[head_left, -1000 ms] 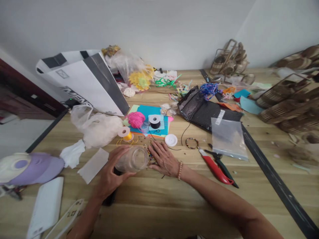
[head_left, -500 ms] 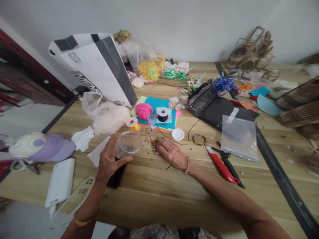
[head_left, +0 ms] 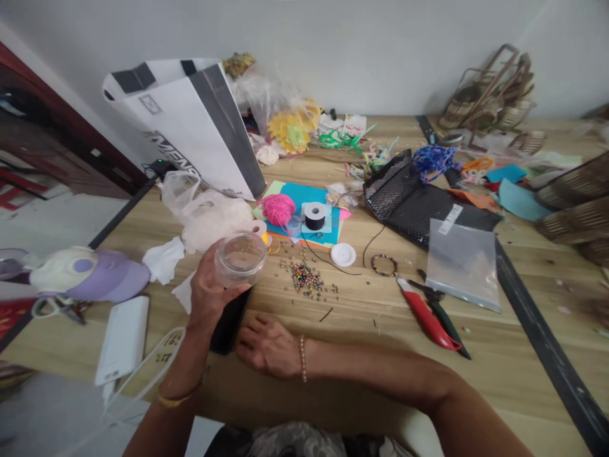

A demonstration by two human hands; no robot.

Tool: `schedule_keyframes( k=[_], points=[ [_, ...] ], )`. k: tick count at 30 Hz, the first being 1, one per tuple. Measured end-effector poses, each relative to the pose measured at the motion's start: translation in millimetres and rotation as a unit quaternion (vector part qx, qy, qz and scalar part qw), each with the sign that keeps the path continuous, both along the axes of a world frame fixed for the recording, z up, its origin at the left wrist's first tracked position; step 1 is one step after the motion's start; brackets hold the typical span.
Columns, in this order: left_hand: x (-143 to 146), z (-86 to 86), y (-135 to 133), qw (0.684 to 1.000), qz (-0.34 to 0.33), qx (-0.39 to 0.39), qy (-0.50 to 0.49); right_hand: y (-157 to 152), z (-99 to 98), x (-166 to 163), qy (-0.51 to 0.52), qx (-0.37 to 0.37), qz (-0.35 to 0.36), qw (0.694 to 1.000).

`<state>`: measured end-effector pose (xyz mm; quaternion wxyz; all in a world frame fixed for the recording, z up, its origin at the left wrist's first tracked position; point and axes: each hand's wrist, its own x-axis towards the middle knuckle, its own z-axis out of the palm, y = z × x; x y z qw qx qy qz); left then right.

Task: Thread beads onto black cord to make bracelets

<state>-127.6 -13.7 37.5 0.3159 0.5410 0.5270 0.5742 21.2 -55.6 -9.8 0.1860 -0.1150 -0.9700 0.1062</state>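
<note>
Beads (head_left: 307, 278) are lying at one o'clock from the right hand (head_left: 269, 348), which is curling loosely, any contents unclear; the left hand (head_left: 207, 295) is clasping a jar (head_left: 240, 257), fingers spread wide.

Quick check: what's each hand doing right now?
Left hand: closed around a clear jar.
Right hand: beside the black phone, fingers partly curled; whether it holds anything can't be told.

Head-worn, looking forward and down across the bench (head_left: 352, 320) from its near side, close above the left hand (head_left: 208, 293) and right hand (head_left: 269, 346), reaching as far as the wall (head_left: 361, 51).
</note>
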Motion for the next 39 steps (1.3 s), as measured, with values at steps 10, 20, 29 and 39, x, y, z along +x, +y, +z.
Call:
schedule_keyframes(
  k=[10,20,29,39],
  points=[
    [8,-3.0,3,0.999,-0.005,-0.024,-0.034,-7,-10.5,-31,0.006,0.033,-0.009,0.999],
    [3,-14.5,4,0.998,-0.007,-0.021,-0.066,-10,-11.6,-30,0.005,0.033,-0.036,0.999],
    [11,-15.2,-2,0.992,-0.006,-0.050,-0.113,17,-6.2,8,-0.038,0.055,-0.084,0.994],
    [15,-23.1,-8,0.993,-0.009,-0.050,-0.105,43,0.2,68,-0.076,0.079,-0.183,0.977]
  ],
)
